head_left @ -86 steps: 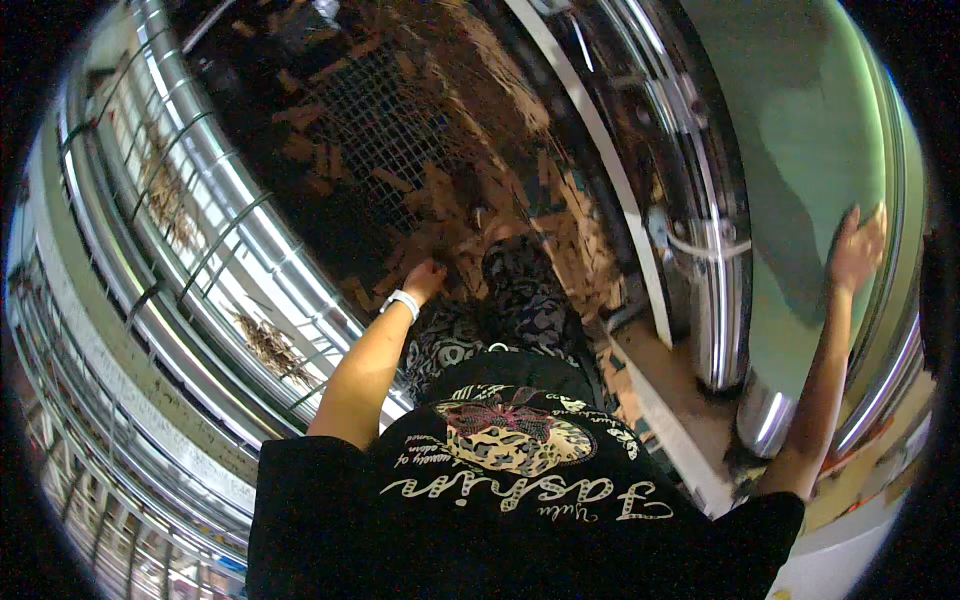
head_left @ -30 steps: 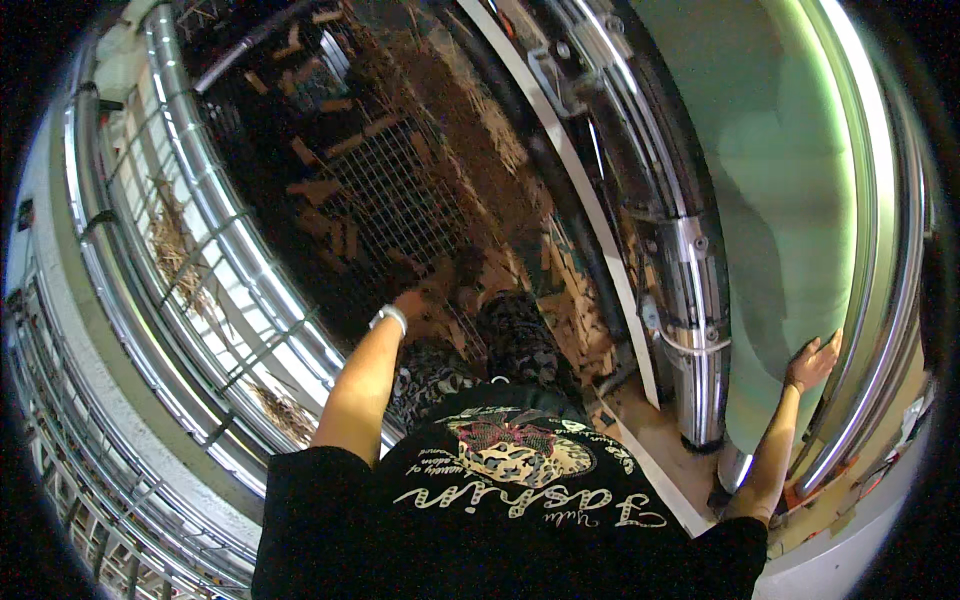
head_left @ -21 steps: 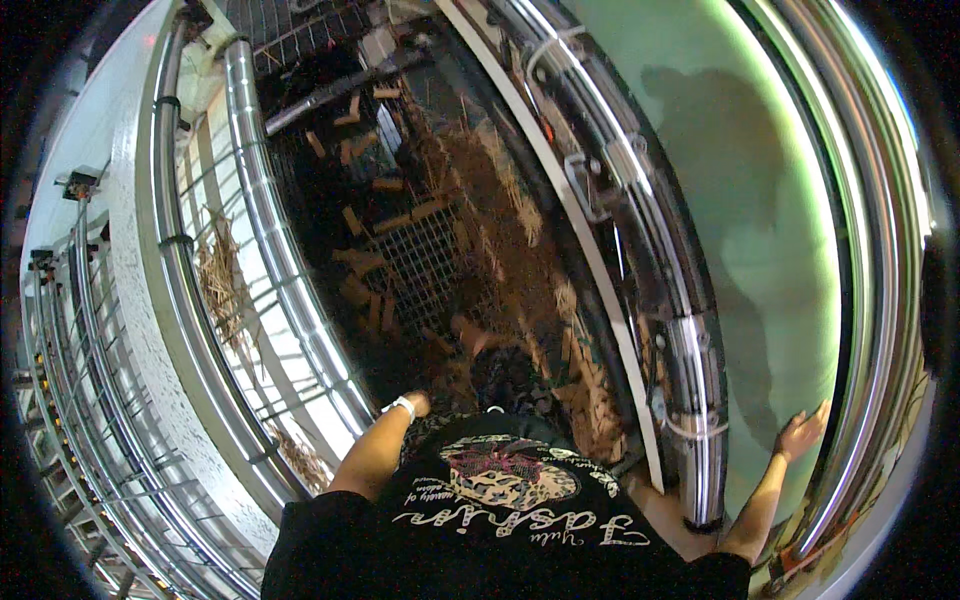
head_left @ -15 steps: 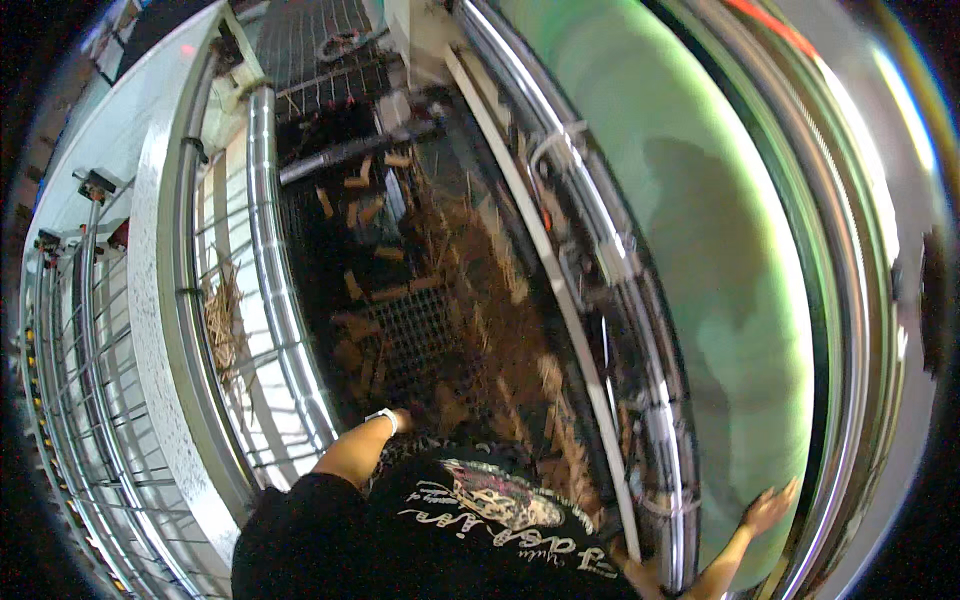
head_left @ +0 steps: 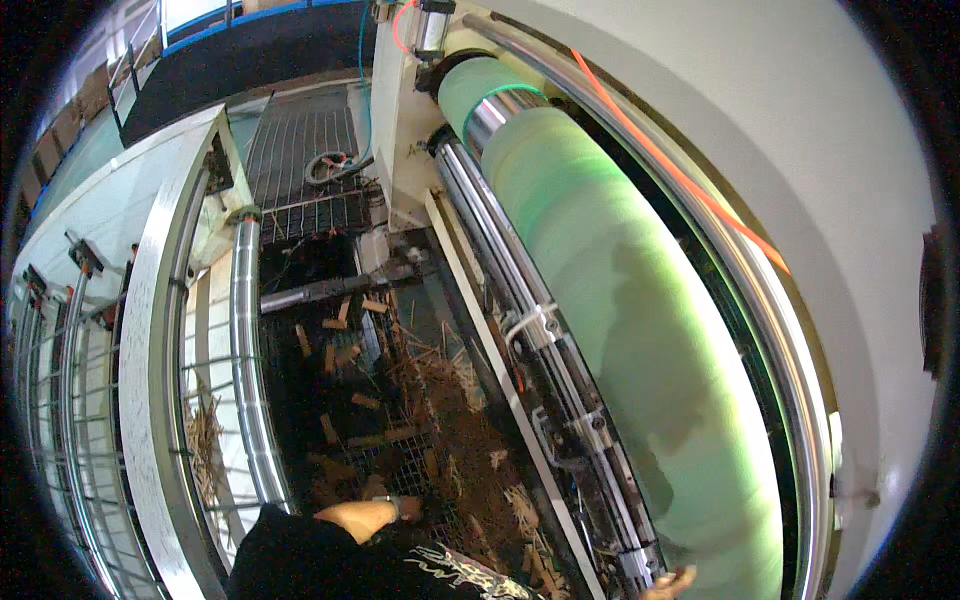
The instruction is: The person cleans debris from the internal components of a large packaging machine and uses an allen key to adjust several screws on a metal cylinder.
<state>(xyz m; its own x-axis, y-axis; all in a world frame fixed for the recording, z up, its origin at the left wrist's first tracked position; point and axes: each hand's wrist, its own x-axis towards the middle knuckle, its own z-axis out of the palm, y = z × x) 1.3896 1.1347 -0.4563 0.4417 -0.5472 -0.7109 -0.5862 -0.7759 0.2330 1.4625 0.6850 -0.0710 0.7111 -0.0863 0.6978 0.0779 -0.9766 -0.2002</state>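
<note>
A large pale green roller [head_left: 640, 300] runs lengthwise on my right, with a dark shadow across it. My right hand [head_left: 672, 582] shows at the lower edge, between the roller and a shiny metal bar [head_left: 500, 240]. Its fingers reach toward the roller and look apart, with nothing seen in them; whether they touch it I cannot tell. My left hand [head_left: 410, 508] hangs low in front of me over the dark floor pit, beyond a light wristband [head_left: 393, 503]. The fingers of that hand are dim and lost against the background.
A shiny steel roller [head_left: 255, 360] and a white frame beam [head_left: 150, 340] stand to the left. Cardboard scraps [head_left: 365, 400] and straw-like strips litter the floor grating. A coiled hose [head_left: 325, 168] lies at the far end. An orange hose [head_left: 670, 165] runs along the right.
The view has shifted, showing more of the far end of the green roller. My right hand has come left off the roller's far-right side toward the metal bar. My left arm stays low.
</note>
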